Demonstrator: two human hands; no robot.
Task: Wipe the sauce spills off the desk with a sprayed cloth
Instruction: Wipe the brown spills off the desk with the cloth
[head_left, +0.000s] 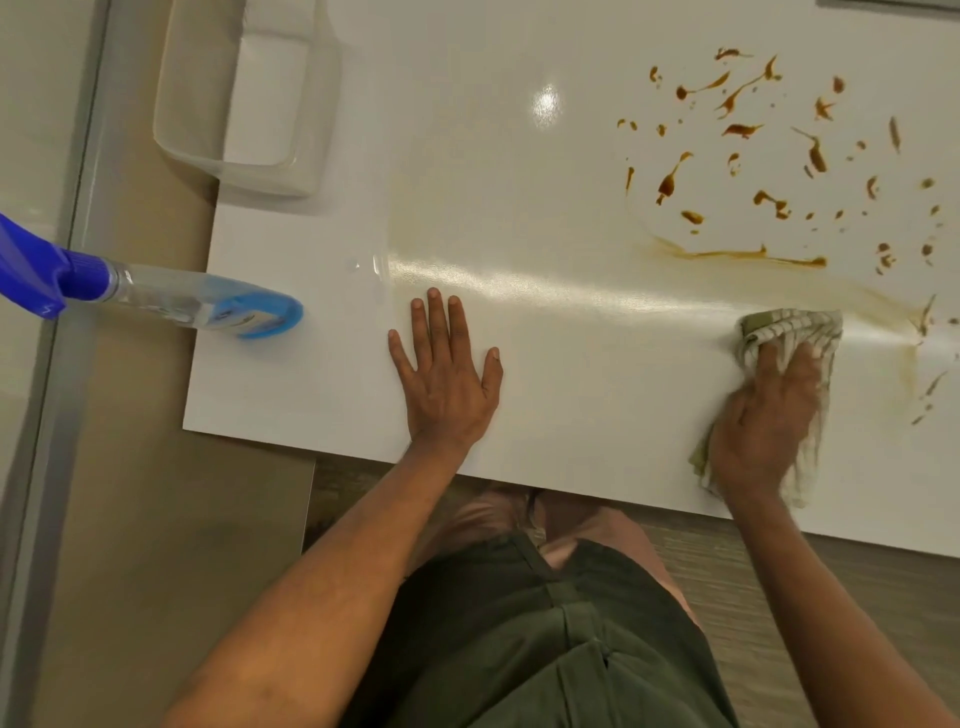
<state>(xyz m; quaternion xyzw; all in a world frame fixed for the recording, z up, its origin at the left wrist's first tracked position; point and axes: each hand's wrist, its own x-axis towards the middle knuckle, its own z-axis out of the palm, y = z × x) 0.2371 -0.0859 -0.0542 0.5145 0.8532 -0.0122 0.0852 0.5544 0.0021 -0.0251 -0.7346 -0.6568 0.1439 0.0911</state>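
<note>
Left hand (447, 379) lies flat on the desk (571, 415), right hand (763, 426) grips the cloth (789, 332); clear tub (244, 104) looks empty.

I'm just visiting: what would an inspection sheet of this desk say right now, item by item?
Surface: white desk, wet sheen and a brown smear across the middle.
Job's things: sauce spills mostly unwiped at far right; checked cloth; spray bottle at the left edge.
Clutter: clear plastic tub at the far left corner.
Hands: left hand flat on the desk; right hand grips the cloth.
Cables: nothing seen.
Surroundings: wood-look floor.
</note>
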